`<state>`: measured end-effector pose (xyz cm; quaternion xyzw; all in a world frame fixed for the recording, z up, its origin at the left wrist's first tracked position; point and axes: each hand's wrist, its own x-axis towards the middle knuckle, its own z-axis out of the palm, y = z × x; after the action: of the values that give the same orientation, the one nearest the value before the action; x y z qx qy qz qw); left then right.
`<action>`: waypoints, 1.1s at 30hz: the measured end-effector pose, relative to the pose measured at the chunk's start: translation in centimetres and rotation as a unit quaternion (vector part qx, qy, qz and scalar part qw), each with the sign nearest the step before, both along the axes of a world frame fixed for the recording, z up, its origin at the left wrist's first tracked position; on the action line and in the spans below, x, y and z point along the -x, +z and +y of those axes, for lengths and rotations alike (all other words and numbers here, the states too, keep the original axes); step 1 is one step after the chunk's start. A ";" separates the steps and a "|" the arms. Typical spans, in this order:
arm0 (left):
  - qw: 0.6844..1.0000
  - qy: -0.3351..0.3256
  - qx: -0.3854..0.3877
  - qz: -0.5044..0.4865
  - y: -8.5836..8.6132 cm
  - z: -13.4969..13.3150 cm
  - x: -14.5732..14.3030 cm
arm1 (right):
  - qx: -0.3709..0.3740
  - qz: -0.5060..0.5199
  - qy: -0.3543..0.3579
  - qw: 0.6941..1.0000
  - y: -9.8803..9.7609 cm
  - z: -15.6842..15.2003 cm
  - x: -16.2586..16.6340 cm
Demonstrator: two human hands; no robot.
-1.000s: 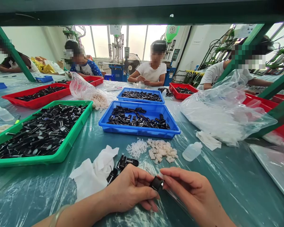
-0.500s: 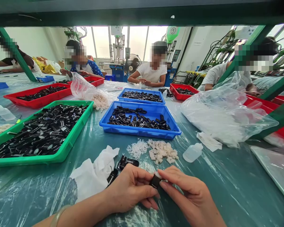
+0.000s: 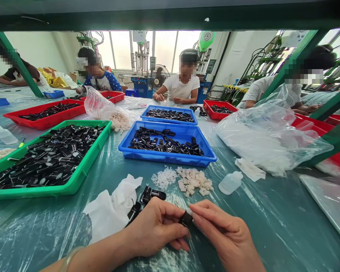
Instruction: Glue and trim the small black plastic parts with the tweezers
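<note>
Near the front of the table, my left hand (image 3: 155, 226) is closed around a small black plastic part (image 3: 186, 218), gripping it between thumb and fingers. Against the part's end, my right hand (image 3: 222, 230) pinches a small whitish piece (image 3: 189, 211), mostly covered by the fingertips. Several glossy black parts (image 3: 151, 194) lie just beyond my left hand, beside a crumpled white cloth (image 3: 110, 211). Farther on are a heap of clear-white bits (image 3: 164, 177) and a heap of cream-coloured pieces (image 3: 195, 182).
A green tray (image 3: 82, 170) and a blue tray (image 3: 167, 160) hold many black parts. To the right are a small squeeze bottle (image 3: 231, 183) and a large clear plastic bag (image 3: 266, 139). Co-workers sit across the table. A green beam (image 3: 170, 20) spans overhead.
My right thumb has shifted up toward the fingertips at the black part's end; my left hand holds nearly still. The co-worker opposite has moved their hands apart.
</note>
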<state>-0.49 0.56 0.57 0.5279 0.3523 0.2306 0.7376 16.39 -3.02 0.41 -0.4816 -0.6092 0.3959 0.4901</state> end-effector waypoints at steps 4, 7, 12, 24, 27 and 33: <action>1.000 0.006 -0.001 0.012 0.2 0.0 -0.1 | -0.023 -0.017 -0.001 1.000 0.1 -0.1 0.1; 1.000 0.004 0.003 0.016 0.3 0.0 -0.1 | -0.047 -0.056 0.016 0.997 0.4 0.0 0.0; 1.000 -0.008 0.007 0.006 0.5 0.0 0.1 | -0.083 -0.097 0.032 0.991 0.8 0.4 -0.3; 1.000 0.000 0.007 0.011 0.4 0.0 0.2 | -0.010 -0.102 0.033 0.994 0.8 0.2 -0.2; 1.000 -0.005 0.006 0.015 0.4 0.0 0.2 | -0.013 -0.111 0.035 0.993 0.8 0.4 -0.3; 1.000 -0.009 0.010 0.022 0.5 0.0 0.3 | -0.045 -0.130 0.054 0.989 0.9 0.6 -0.5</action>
<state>-0.78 0.60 1.08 0.5287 0.3659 0.2088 0.7369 16.84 -2.44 1.29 -0.4728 -0.7103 0.3281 0.4052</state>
